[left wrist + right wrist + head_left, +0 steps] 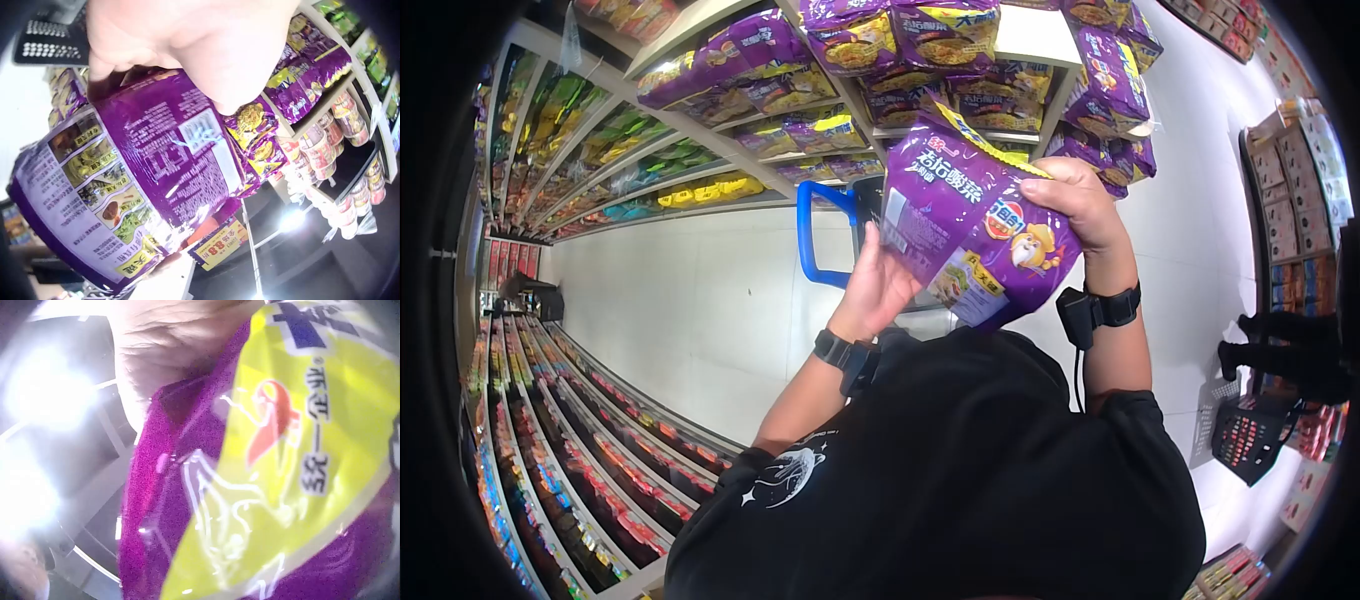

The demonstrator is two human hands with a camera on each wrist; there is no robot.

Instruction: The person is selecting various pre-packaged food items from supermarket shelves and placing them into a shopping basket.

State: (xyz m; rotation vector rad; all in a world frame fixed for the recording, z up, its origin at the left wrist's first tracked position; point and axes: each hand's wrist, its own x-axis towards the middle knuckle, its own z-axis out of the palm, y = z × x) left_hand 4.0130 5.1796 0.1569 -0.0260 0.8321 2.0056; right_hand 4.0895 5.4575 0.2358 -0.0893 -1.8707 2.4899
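I see the purple noodle pack [965,235] held before the shelf [1030,35]: left hand [880,290] wraps its fingers round the lower edge, right hand [1080,200] curls over the top corner. Those 2 grips could slip on slick film, dropping it.

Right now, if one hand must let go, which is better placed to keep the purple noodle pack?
Probably the right. The right hand curls its grip over the top edge of the purple noodle pack, so it would hang steady; the left hand holds lower, fingers mostly hidden.
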